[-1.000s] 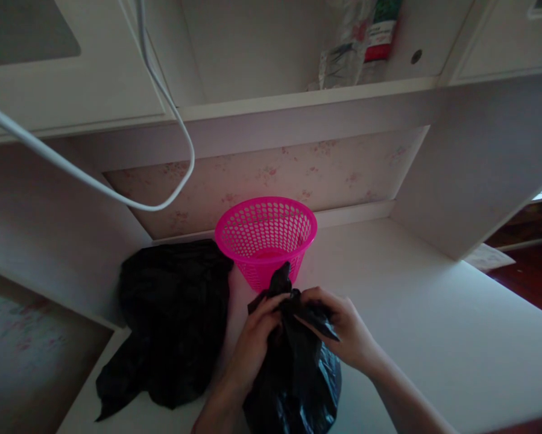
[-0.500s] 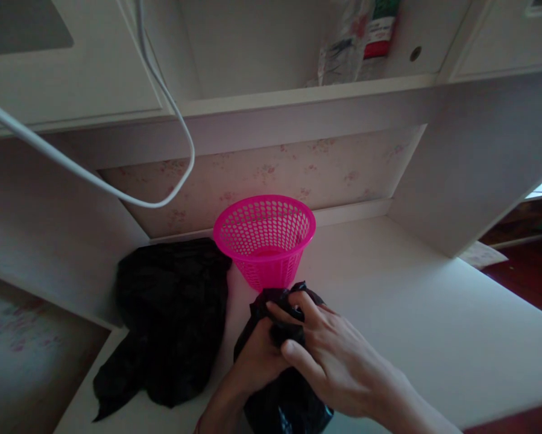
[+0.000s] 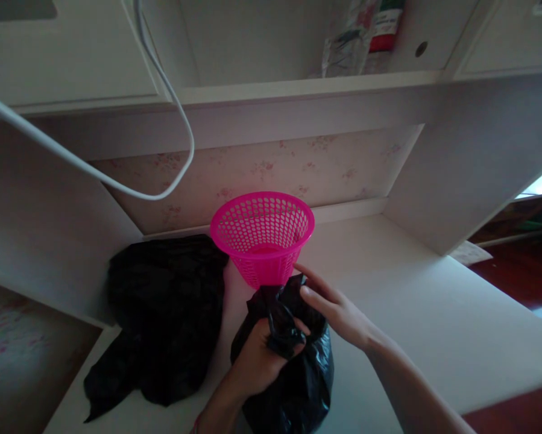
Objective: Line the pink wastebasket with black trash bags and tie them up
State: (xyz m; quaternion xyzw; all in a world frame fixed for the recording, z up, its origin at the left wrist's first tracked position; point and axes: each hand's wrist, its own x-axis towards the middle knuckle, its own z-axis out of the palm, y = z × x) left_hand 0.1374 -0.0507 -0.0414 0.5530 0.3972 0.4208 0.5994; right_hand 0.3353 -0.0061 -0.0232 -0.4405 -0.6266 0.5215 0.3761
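Note:
A filled black plastic bag (image 3: pixel 304 380) stands on the white desk in front of the pink basket. My left hand (image 3: pixel 261 355) is closed around its gathered neck, with a twist of plastic sticking out over the fingers. To the right of the neck, my right hand (image 3: pixel 338 307) has its fingers stretched out and the thumb apart, beside the bag's upper edge. Whether its fingertips touch the plastic is hard to see. The pink mesh basket (image 3: pixel 261 274) is upright behind the bag. On the left lies a second black plastic bag (image 3: pixel 166 319), slumped and crumpled.
A white cable (image 3: pixel 192 138) hangs in a loop at the upper left. Above is an open cabinet shelf (image 3: pixel 271 91) with clear plastic wrapping (image 3: pixel 345 54) and a red-and-green container (image 3: pixel 383 33). White side panels bound the desk (image 3: pixel 415 301).
My right hand has drawn away from the bag's neck to the right, its fingers straightening. My left hand stays closed on the neck. The view has shifted slightly.

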